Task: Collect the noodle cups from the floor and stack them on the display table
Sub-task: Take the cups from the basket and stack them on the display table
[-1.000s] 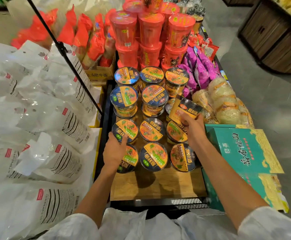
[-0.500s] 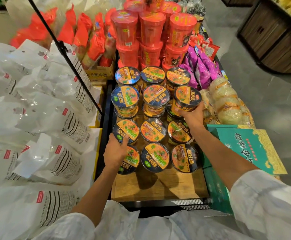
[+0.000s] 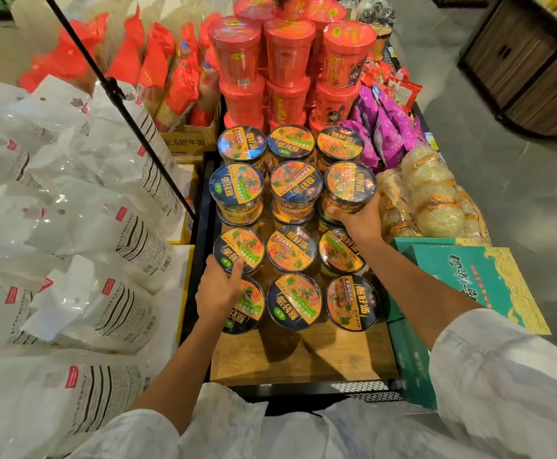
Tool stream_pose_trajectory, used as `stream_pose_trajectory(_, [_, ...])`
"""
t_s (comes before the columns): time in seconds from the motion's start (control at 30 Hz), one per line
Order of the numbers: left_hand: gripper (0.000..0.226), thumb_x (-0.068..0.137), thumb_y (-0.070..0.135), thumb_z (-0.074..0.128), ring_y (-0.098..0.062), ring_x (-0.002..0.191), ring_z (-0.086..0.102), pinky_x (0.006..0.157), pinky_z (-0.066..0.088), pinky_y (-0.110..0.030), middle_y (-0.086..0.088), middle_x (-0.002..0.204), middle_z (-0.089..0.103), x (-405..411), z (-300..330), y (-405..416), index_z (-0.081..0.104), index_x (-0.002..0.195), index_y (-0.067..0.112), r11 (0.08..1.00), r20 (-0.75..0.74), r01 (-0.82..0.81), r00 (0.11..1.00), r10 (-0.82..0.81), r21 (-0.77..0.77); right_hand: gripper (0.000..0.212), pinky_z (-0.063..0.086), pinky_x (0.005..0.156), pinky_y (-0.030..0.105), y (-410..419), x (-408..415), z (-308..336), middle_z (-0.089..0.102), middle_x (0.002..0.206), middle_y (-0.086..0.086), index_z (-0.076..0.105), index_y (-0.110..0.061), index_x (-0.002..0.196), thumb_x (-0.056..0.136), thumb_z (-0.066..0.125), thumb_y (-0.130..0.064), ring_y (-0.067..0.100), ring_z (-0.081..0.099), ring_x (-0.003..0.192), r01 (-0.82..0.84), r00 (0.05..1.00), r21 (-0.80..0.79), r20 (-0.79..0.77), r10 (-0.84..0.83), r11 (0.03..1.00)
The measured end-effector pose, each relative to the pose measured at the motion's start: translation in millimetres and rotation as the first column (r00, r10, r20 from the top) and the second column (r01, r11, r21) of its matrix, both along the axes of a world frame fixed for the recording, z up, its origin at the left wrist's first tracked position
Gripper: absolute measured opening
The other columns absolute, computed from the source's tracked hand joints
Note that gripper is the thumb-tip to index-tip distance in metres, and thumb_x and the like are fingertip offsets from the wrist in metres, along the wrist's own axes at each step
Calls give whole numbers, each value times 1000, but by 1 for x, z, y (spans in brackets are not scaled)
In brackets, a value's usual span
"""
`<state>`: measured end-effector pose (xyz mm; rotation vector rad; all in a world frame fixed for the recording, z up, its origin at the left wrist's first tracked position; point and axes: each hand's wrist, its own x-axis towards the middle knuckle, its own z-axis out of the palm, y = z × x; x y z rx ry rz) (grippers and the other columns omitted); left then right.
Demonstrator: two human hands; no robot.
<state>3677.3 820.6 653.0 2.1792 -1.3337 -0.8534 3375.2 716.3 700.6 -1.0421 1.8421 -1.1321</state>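
Observation:
Several dark-blue noodle cups with orange lids stand in rows on the wooden display table (image 3: 303,359). My right hand (image 3: 358,220) grips one noodle cup (image 3: 349,185) by its side; it sits upright on top of another cup in the right column, second row from the back. My left hand (image 3: 216,288) rests on the left column, its fingers around the rim of a single-level cup (image 3: 239,248) and its palm over the front-left cup (image 3: 247,306). The two middle cups (image 3: 295,183) in that second row also stand two high.
Red noodle cups (image 3: 287,51) are stacked tall at the back. White bags (image 3: 72,226) lie to the left under a black pole (image 3: 121,104). Purple packets (image 3: 386,127), bagged noodle nests (image 3: 432,193) and green boxes (image 3: 469,286) are at the right. Grey floor lies beyond.
My right hand has carried the cup from a tilted position over the third row up onto the right stack, where it now sits upright. My left hand has stayed in place.

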Motion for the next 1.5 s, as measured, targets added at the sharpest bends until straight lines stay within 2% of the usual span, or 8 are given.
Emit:
stream_pose_trajectory(0.33, [70,99,62,58,-36,123,64,96,53,-50,-14,135,64,1,1,-2,42,145,12,999,-31,-4,1000,6,41,108,38,117,38,15,-5,10,48,154,4,25,-16,160,78,93,-27,19,46,141,-44,999,44,1,44,998])
stream_pose_trajectory(0.57, [86,104,56,53,-44,137,53,110,45,-51,-26,151,52,9,9,-9,23,162,0,993,-50,78,996,-73,93,68,41,117,50,54,5,23,48,154,14,39,-10,156,100,69,-34,34,44,145,-179,936,187,-271,226,966])
stream_pose_trajectory(0.77, [80,107,55,44,-37,145,45,112,43,-49,-22,159,43,17,32,17,21,164,3,955,215,286,930,-298,84,66,40,114,48,108,22,38,45,156,16,37,-9,156,104,56,-44,35,47,140,-399,649,328,-559,516,856])
stream_pose_trajectory(0.93, [74,110,51,36,-33,149,37,118,35,-45,-16,164,37,20,57,65,18,165,6,950,444,299,842,-305,85,66,44,110,43,144,39,48,53,147,12,38,-14,157,105,53,-50,32,50,137,-560,441,323,-663,605,763])
stream_pose_trajectory(1.1, [71,109,53,36,-33,145,40,117,34,-44,-15,158,42,16,78,138,26,162,6,975,467,209,858,-217,69,62,46,109,41,181,57,50,54,149,4,36,-21,159,106,41,-53,27,53,134,-675,242,337,-739,628,657])
stream_pose_trajectory(1.27, [48,106,55,39,-32,119,55,95,45,-44,-9,128,58,16,75,234,52,131,15,994,523,75,846,-107,83,66,44,112,42,224,80,43,46,159,0,33,-23,162,106,38,-58,25,47,142,-799,94,358,-718,690,482])
stream_pose_trajectory(1.43, [49,105,52,47,-36,116,59,98,48,-46,-12,122,65,12,62,342,60,128,11,985,522,-128,851,52,111,67,36,116,38,288,113,22,47,157,0,43,-23,154,104,26,-63,23,44,144,-867,-71,404,-680,729,292])
stream_pose_trajectory(1.5, [49,106,53,42,-33,116,58,98,48,-44,-9,121,64,9,57,384,60,128,13,969,520,-201,849,98,145,64,38,115,40,319,124,14,47,158,-1,41,-26,157,105,34,-63,22,42,146,-894,-84,393,-621,779,217])
